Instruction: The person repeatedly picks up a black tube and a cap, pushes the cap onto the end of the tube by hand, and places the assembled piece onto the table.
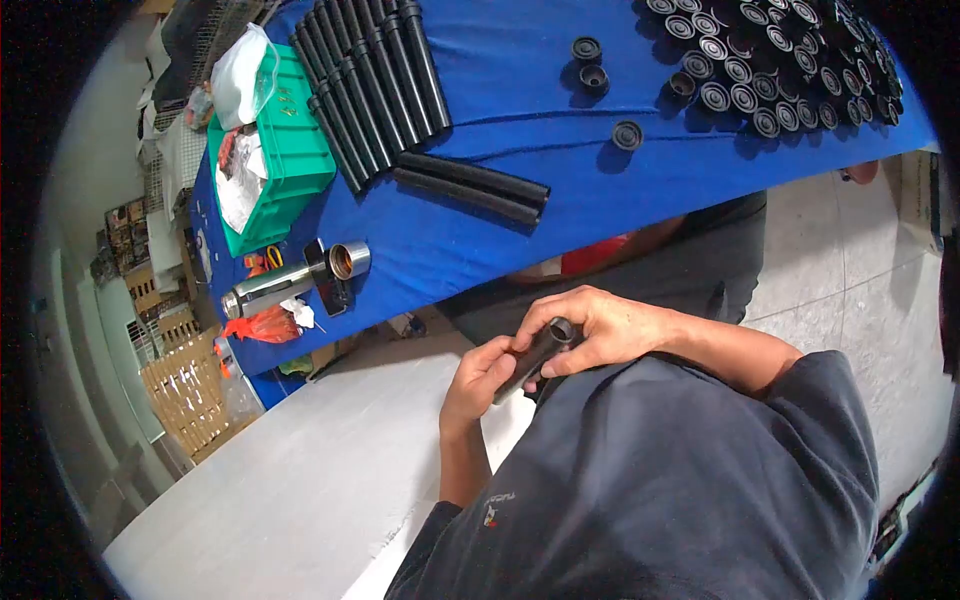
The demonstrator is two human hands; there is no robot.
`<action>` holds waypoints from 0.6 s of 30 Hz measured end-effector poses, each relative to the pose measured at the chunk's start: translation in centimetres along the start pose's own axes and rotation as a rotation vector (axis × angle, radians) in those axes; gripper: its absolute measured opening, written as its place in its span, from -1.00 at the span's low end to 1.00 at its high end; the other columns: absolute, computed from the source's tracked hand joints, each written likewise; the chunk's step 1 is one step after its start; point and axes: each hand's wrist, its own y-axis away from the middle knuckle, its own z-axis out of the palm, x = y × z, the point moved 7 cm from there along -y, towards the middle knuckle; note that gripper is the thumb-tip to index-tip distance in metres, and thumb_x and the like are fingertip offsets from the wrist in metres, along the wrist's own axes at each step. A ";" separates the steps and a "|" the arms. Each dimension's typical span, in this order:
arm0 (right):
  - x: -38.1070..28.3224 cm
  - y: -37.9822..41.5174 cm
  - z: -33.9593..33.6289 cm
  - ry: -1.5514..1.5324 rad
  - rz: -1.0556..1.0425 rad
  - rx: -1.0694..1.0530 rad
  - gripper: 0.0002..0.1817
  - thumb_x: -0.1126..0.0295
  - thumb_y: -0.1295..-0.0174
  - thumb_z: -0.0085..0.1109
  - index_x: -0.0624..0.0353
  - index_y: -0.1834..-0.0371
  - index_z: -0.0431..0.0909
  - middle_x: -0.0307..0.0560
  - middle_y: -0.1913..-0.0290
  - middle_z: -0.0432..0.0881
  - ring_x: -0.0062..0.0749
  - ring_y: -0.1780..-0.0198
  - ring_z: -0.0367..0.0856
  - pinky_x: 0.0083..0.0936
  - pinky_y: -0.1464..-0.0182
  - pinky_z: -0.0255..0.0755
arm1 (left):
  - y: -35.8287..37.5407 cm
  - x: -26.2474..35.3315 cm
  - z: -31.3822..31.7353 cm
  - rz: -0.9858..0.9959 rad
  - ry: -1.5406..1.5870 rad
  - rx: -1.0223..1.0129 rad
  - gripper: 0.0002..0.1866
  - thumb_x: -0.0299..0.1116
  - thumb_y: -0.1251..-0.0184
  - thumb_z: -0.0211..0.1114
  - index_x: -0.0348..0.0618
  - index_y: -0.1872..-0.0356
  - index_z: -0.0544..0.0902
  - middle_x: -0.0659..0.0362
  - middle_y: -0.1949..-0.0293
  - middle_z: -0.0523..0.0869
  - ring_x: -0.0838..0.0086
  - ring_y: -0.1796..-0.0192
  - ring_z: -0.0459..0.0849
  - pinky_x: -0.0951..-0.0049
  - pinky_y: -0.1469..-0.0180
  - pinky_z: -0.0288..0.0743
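A black tube (530,365) lies slantwise between my hands, close to my dark shirt, its open end facing up and away. My left hand (478,378) is closed on its lower left side, thumb and fingertips pressed to the wall. Around the upper end my right hand (597,325) is wrapped, thumb below and fingers over the top. The tube's lower end is partly hidden behind my left hand and shirt.
On the blue-covered table (470,270) lie stacked black tubes (375,85), two loose tubes (470,190) and many round black caps (765,85). A green crate (295,150), a steel flask (270,290), its cup (349,261) and a phone (328,280) stand at the left.
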 end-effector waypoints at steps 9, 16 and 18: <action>-0.2 -0.2 -0.6 0.553 0.005 0.141 -0.15 0.00 -0.22 0.43 0.39 -0.39 0.31 0.32 -0.15 0.57 0.18 -0.18 0.59 -0.10 -0.19 0.51 | -1.4 5.3 0.5 0.443 0.153 0.270 -0.73 -0.29 -0.55 0.18 -0.25 -0.08 0.53 0.05 0.17 0.73 0.38 0.14 0.67 0.28 -0.09 0.50; -1.1 -0.5 -0.5 0.393 -0.031 0.193 -0.36 0.20 -0.24 0.41 0.22 -0.36 0.48 0.28 0.02 0.69 0.04 0.04 0.73 -0.21 -0.04 0.58 | -3.1 3.5 -1.1 0.574 0.938 0.121 -0.63 -0.19 -0.60 0.14 -0.09 -0.27 0.51 -0.05 -0.33 0.59 0.09 -0.45 0.48 -0.10 -0.52 0.29; -1.7 0.0 -1.2 0.317 0.036 0.232 -0.41 0.26 -0.26 0.40 0.20 -0.34 0.51 0.18 0.15 0.74 -0.13 0.19 0.77 -0.30 0.08 0.60 | -2.8 2.9 -1.9 0.602 1.046 0.174 -0.61 -0.18 -0.59 0.14 -0.09 -0.30 0.51 0.00 -0.37 0.56 0.13 -0.48 0.44 -0.09 -0.54 0.26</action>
